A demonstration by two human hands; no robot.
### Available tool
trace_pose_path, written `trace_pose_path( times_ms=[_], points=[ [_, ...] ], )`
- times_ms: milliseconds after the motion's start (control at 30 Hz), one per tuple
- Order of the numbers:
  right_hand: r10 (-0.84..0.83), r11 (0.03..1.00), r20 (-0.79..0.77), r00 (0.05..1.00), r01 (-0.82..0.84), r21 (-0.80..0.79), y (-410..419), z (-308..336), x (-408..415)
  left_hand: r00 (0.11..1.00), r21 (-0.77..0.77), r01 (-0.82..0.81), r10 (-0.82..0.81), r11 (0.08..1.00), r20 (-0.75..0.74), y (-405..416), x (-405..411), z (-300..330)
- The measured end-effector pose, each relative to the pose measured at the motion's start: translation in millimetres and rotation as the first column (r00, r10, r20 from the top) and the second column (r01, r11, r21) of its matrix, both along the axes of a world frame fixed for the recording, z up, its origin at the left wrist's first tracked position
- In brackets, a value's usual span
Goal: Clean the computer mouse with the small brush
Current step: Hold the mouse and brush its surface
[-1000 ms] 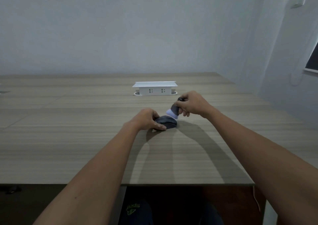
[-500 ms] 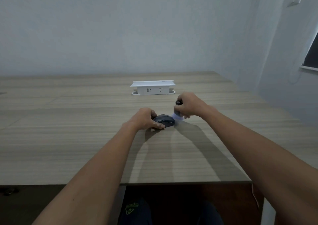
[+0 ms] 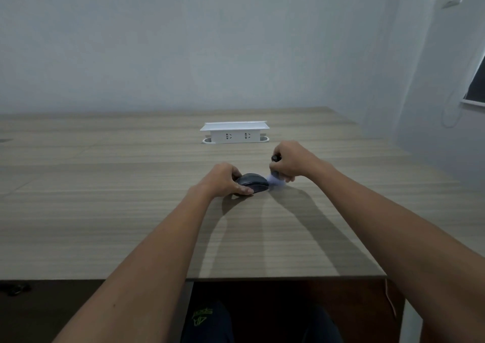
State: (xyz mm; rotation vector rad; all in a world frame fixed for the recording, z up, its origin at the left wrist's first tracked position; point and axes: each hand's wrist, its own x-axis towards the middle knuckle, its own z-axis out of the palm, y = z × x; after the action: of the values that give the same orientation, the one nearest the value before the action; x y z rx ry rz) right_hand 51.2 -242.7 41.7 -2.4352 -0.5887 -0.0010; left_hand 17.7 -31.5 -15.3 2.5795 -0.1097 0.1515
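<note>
Head view looks down over a long wood-grain table [image 3: 131, 211] set against a pale wall. Near the middle of the table lies a dark grey rounded computer mouse [image 3: 253, 182], flat on the surface. The left hand [image 3: 225, 181] is clamped on the mouse from its left side, thumb along the near edge and fingers curled over the far edge, pinning it down. The right hand [image 3: 291, 160] is closed in a fist around a small brush with a dark handle and pale bristles [image 3: 275, 178]; the handle's dark end pokes out at the top of the fist, and the blurred whitish bristles spread out below it, touching or just beside the mouse's right end. The two hands sit close together with the mouse between them, both bare forearms reaching in from the near edge and casting shadows on the wood. Farther back on the table stands a white rectangular pop-up power socket box [image 3: 235, 134], well apart from the hands. Below the table's near edge, dark trousers with a green logo [image 3: 202, 316] show.
</note>
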Motion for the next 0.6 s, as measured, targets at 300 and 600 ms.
trace_pose_path(
  times_ms=[300, 600],
  points=[
    [0.045, 0.996, 0.013, 0.999, -0.046, 0.073, -0.4, 4.8, -0.1, 1.000, -0.007, -0.012, 0.011, 1.000, -0.008, 0.4, 1.6, -0.1],
    [0.030, 0.999, 0.072, 0.997, -0.032, 0.030, -6.0, -2.5, 1.3, 1.000, -0.023, -0.004, 0.004, 1.000, -0.012, 0.1, 3.1, -1.7]
  ],
)
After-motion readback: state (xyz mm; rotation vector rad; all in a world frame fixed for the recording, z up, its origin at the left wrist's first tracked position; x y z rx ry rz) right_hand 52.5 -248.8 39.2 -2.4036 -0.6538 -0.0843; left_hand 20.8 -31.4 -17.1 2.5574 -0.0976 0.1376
